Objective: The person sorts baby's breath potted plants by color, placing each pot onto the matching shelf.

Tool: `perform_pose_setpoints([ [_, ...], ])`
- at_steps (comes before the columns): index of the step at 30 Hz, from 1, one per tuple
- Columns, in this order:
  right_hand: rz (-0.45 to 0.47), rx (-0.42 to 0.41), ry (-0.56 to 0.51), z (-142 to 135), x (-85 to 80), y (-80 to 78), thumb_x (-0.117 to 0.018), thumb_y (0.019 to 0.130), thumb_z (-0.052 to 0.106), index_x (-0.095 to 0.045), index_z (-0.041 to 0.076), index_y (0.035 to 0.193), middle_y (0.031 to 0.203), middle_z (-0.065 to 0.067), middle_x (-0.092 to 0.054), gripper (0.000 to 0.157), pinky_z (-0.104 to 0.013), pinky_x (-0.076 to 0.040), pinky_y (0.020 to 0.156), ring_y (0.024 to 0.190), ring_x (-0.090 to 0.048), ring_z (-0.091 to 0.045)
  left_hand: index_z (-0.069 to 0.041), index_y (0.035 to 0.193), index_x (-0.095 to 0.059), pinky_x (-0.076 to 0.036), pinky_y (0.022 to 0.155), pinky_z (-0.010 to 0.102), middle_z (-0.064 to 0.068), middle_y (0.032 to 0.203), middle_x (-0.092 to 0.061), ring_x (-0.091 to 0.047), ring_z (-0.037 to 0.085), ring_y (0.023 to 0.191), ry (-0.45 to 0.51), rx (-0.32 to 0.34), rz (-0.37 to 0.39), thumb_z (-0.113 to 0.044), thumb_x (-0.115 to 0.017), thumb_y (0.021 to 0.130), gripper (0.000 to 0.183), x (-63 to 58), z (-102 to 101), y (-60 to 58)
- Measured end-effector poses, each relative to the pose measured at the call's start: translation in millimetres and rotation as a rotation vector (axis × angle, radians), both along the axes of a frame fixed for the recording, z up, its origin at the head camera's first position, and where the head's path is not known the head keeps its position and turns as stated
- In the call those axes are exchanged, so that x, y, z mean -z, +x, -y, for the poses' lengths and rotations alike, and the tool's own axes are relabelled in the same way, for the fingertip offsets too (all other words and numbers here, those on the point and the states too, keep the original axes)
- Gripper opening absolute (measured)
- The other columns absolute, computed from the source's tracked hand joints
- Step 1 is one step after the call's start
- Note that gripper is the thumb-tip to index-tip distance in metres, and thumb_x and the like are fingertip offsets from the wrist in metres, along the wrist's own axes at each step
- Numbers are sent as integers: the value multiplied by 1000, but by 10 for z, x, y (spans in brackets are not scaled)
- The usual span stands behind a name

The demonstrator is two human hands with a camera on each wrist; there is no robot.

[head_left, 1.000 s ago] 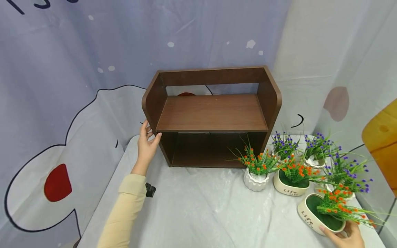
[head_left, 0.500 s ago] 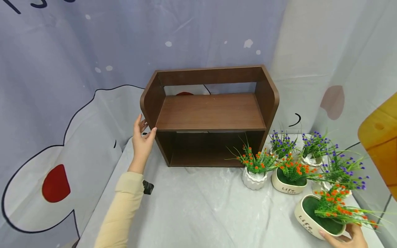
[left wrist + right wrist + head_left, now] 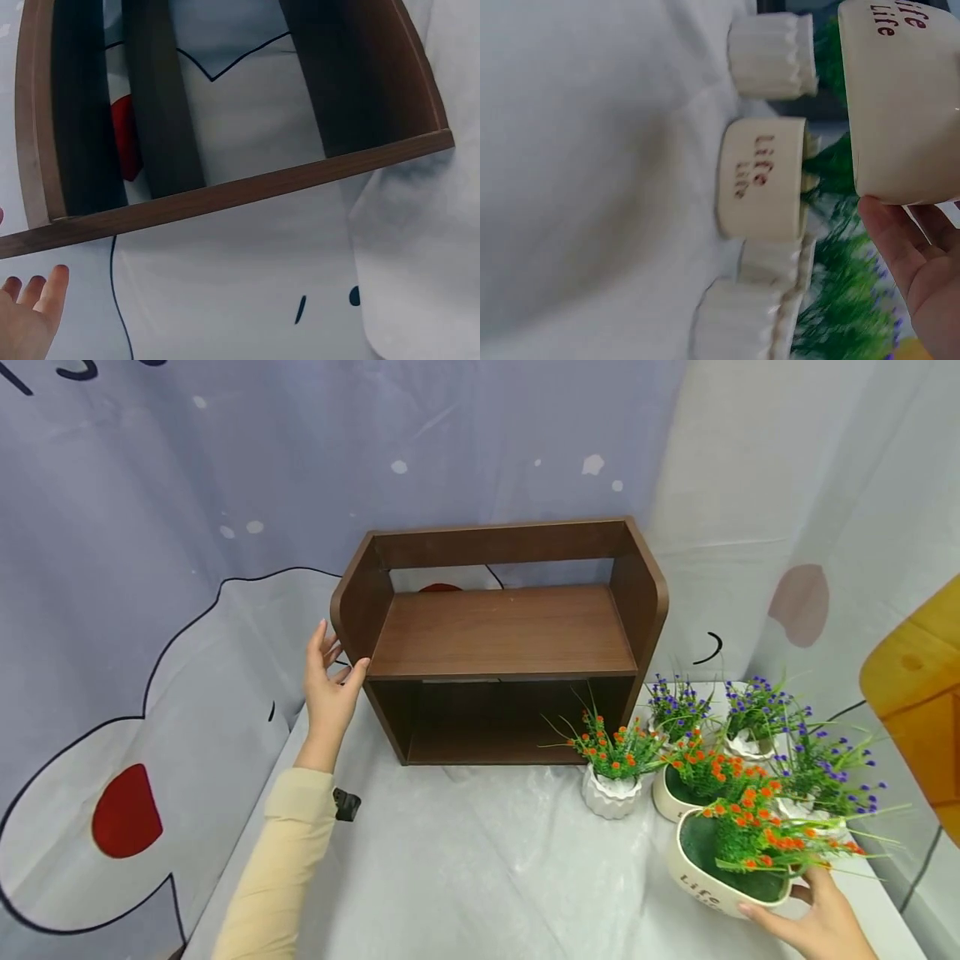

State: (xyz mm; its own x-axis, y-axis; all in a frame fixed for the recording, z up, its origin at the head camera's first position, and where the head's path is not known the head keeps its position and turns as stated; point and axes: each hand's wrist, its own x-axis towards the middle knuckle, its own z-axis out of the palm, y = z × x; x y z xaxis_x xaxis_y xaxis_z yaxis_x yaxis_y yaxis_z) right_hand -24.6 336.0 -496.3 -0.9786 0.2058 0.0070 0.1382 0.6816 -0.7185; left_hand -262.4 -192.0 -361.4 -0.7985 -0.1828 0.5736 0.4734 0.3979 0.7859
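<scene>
My right hand (image 3: 813,914) grips one end of an oval cream flowerpot (image 3: 705,877) with "Life" lettering and orange artificial flowers. In the right wrist view this flowerpot (image 3: 904,105) is above the tabletop, thumb and fingers at its wall. My left hand (image 3: 330,697) is at the left side of a dark brown two-tier shelf (image 3: 502,631), thumb near the front edge. The left wrist view shows extended fingers (image 3: 52,296) just outside the side panel (image 3: 262,184); whether they touch it I cannot tell. Both tiers are bare.
Beside the shelf's right end stand a white fluted pot (image 3: 611,795) with orange flowers, another oval "Life" pot (image 3: 667,797), and several purple-flowered plants (image 3: 761,706). A white cloth (image 3: 480,868) covers the table; a printed curtain (image 3: 487,443) hangs behind.
My right hand has carried the oval flowerpot left and slightly up, and it now partly covers the other "Life" pot. My left hand has shifted slightly up and left along the shelf's side.
</scene>
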Motion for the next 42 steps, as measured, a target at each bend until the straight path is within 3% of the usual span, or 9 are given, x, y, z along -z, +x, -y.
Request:
perform_pose_setpoints([
  [7, -168, -177, 13, 280, -291, -274, -88, 61, 7, -40, -10, 129, 116, -24, -51, 85, -19, -52, 64, 86, -43, 19, -13, 148, -28, -48, 93, 51, 19, 140, -41, -49, 28, 124, -29, -14, 4, 0, -65, 87, 73, 121, 85, -196],
  [10, -221, -238, 45, 421, -435, -386, -90, 56, 10, -46, -7, 125, 113, -22, -56, 84, -21, -51, 65, 85, -49, 14, -18, 149, -28, -51, 89, 42, 16, 137, -45, -52, 27, 119, -46, -8, -4, -3, -65, 88, 73, 157, 105, -234],
  [15, -202, -311, 58, 667, -655, -562, -90, 57, 16, -48, -7, 119, 108, -20, -60, 78, -26, -51, 67, 82, -65, -16, -20, 149, -28, -46, 79, 16, 19, 132, -49, -56, 28, 113, -56, -22, -9, -1, -61, 90, 71, 171, 119, -225],
  [18, -198, -363, 8, 810, -751, -665, -88, 60, 15, -46, -8, 121, 110, -21, -59, 78, -28, -53, 68, 83, -66, -29, -19, 149, -29, -44, 77, 10, 20, 131, -50, -56, 29, 112, -59, -40, -15, 0, -61, 90, 70, 163, 120, -210],
  [22, -209, -409, -36, 968, -895, -798, -87, 63, 15, -45, -5, 123, 110, -19, -57, 77, -30, -56, 69, 86, -66, -30, -17, 149, -30, -43, 76, 8, 22, 130, -51, -57, 30, 110, -70, -50, -27, 1, -61, 89, 69, 159, 113, -213],
  [27, -293, -464, -44, 1131, -1089, -1015, -87, 64, 14, -49, -4, 120, 106, -13, -57, 71, -29, -57, 71, 87, -61, -14, -14, 147, -32, -44, 75, 4, 24, 126, -53, -59, 33, 106, -78, -50, -62, 4, -62, 88, 69, 179, 99, -248],
  [32, -332, -478, -58, 1268, -1290, -1236, -85, 66, 12, -48, -3, 119, 100, -11, -58, 66, -26, -57, 71, 85, -57, -8, -14, 147, -32, -46, 76, 5, 24, 126, -55, -61, 33, 107, -110, -59, -68, 1, -63, 88, 68, 200, 78, -253],
  [39, -306, -508, -107, 1503, -1492, -1529, -83, 70, 15, -46, -2, 125, 114, -16, -57, 68, -32, -56, 79, 94, -61, -25, -14, 148, -30, -55, 81, 42, 23, 123, -56, -61, 33, 107, -154, -106, -89, 2, -62, 88, 70, 216, 86, -242],
  [42, -300, -505, -130, 1581, -1533, -1632, -82, 71, 17, -43, 1, 130, 120, -16, -55, 72, -37, -55, 82, 99, -60, -27, -13, 148, -30, -56, 81, 34, 24, 122, -56, -61, 34, 106, -154, -108, -106, 4, -62, 88, 70, 211, 83, -246],
])
